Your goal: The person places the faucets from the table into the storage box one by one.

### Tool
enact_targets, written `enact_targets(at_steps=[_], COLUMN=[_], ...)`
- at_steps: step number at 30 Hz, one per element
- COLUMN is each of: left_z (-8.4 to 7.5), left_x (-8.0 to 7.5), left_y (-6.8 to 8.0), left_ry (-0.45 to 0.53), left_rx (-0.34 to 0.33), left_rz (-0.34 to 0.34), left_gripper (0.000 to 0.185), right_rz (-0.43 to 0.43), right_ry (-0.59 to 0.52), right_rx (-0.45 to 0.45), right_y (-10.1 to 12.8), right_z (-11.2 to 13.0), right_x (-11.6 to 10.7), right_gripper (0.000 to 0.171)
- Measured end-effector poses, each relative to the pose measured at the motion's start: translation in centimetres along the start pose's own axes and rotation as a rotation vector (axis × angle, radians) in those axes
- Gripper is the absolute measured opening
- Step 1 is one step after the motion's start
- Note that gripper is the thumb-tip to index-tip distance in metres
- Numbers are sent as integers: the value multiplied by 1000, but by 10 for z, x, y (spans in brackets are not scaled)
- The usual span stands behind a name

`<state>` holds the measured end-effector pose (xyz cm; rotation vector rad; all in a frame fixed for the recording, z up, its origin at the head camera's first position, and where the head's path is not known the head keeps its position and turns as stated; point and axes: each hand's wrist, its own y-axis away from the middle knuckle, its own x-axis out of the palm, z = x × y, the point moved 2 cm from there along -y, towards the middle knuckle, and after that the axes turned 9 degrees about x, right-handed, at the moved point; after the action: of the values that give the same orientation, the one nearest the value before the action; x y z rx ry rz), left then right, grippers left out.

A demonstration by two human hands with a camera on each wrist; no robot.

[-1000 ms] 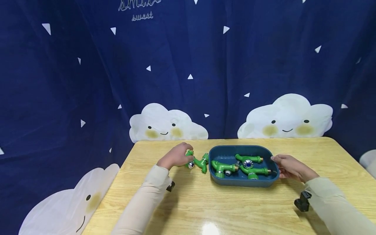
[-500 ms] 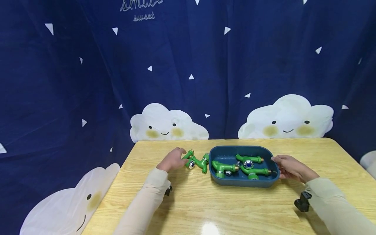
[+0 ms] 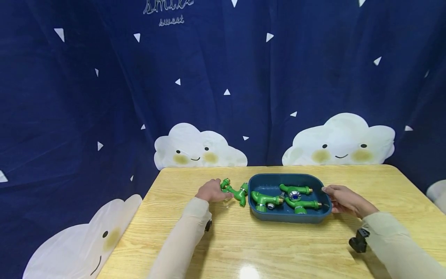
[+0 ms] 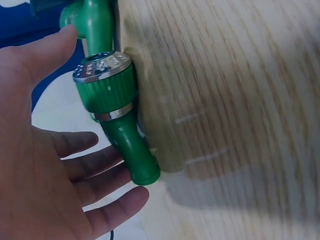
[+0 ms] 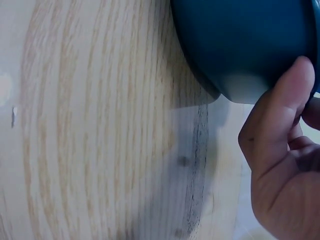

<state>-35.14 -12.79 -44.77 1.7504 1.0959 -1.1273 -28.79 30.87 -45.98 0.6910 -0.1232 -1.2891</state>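
My left hand (image 3: 213, 190) is around a green faucet tap (image 4: 131, 142) lying on the table, fingers spread and thumb apart from it. In the left wrist view the fingers (image 4: 107, 187) reach behind the tap's spout, and the thumb is above its ribbed, chrome-capped knob (image 4: 105, 90). Right beside it lies a second green tap (image 3: 240, 193), close to the bin's left side. With thumb over the rim, my right hand (image 3: 348, 199) grips the right end of a dark blue plastic bin (image 3: 289, 217). Inside the bin are three more green taps (image 3: 266, 198) with brass threaded ends.
The light wood table (image 3: 265, 248) ends at a back edge just behind the bin. Beyond it hangs a dark blue curtain (image 3: 216, 58) printed with white clouds. A small black wrist camera (image 3: 359, 240) is strapped below the right sleeve.
My left hand pulled back a little to the left, then came in right again, its thumb now lower across the tap. The right hand and bin stayed put.
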Motion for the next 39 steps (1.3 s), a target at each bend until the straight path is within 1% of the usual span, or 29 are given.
enact_targets(at_steps=[2,5,9,13,17,22,27,30,37,39], left_z=[-1,-3,-7,-12,-14,-9,-1,1,1,1], left_x=[1,1,-1,-4,-6,-6,-6,-6,-8,-9], left_y=[-3,-7,-10,-11,-13,-11,-9,-9,-9,-9], left_ry=[-20,-58,-82,-66,-49,-14,24,29,-12,-24], left_rx=[-26,-42,-63,-98,-114,-118,-135,-128,-143,-141], left_rz=[11,22,42,63,94,131,141,145,162,169], left_gripper=[88,85,76,53,39,35,41,47,52,54], right_rz=[1,1,0,5,7,16,3,-6,-6,4], right_ry=[-6,-6,-18,-22,-17,-21,-9,14,7,13], right_rx=[6,13,22,16,6,2,4,11,16,0], right_y=[0,-1,-2,-3,-1,-1,-1,-1,-1,-1], right_z=[-1,-1,-1,0,0,0,0,0,2,3], right_x=[1,0,-1,-1,-1,0,0,-2,-2,-1], right_gripper=[35,36,36,36,36,35,35,36,36,36])
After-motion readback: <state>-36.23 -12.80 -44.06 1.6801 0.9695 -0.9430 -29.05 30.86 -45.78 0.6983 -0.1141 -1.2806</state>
